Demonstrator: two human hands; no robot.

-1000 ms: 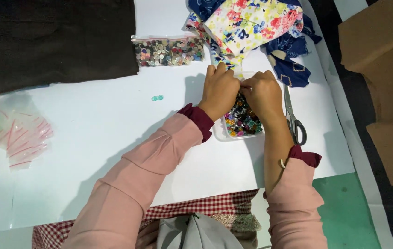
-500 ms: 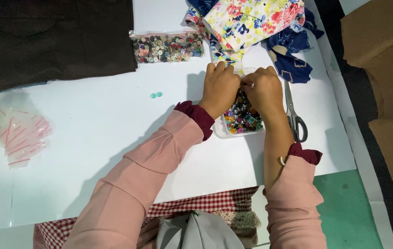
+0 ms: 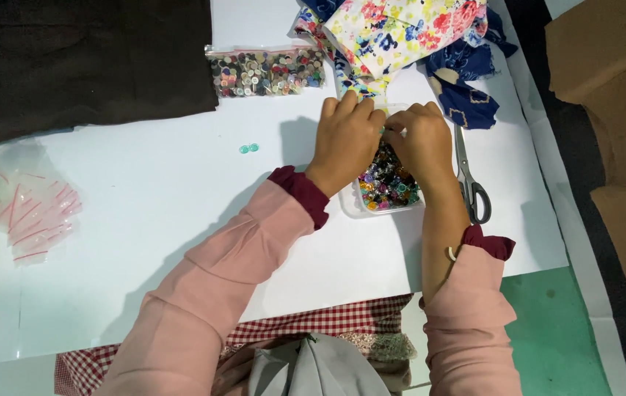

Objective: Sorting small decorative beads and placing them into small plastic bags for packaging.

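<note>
- Left hand [image 3: 346, 136]: fingers curled and pressed together, tips meeting those of the other hand at about 3 o'clock. It appears to pinch something small there; what it is, the view does not show.
- Right hand [image 3: 421, 141]: likewise closed, fingertips turned toward 9 o'clock against the left ones. Whether it has a bead or a button in the pinch cannot be told.
- Tray [image 3: 386, 187]: a shallow clear container directly beneath both hands, lying toward 6 o'clock from the pinch. Both hands stand about equally near to it; the right hand covers more of its far edge. Its long axis runs roughly 12 to 6 o'clock.
- Tray contents: small glossy beads or buttons in mixed colours (green, purple, red, black), heaped loosely; the upper part is hidden by the hands.
- Bag [image 3: 265, 73]: a clear zip bag of dull mixed buttons, at 10 o'clock from the hands, well apart, lying flat with its long axis 9 to 3 o'clock.
- Two teal buttons [image 3: 248, 148]: loose on the white table [image 3: 144, 213], at 9 o'clock from the left hand, touching one another.
- Floral cloth [image 3: 401, 33]: at 12 o'clock, just beyond the fingertips.
- Scissors [image 3: 468, 180]: just beside the right hand at 3 o'clock, blades toward 12 o'clock, handles toward 6.
</note>
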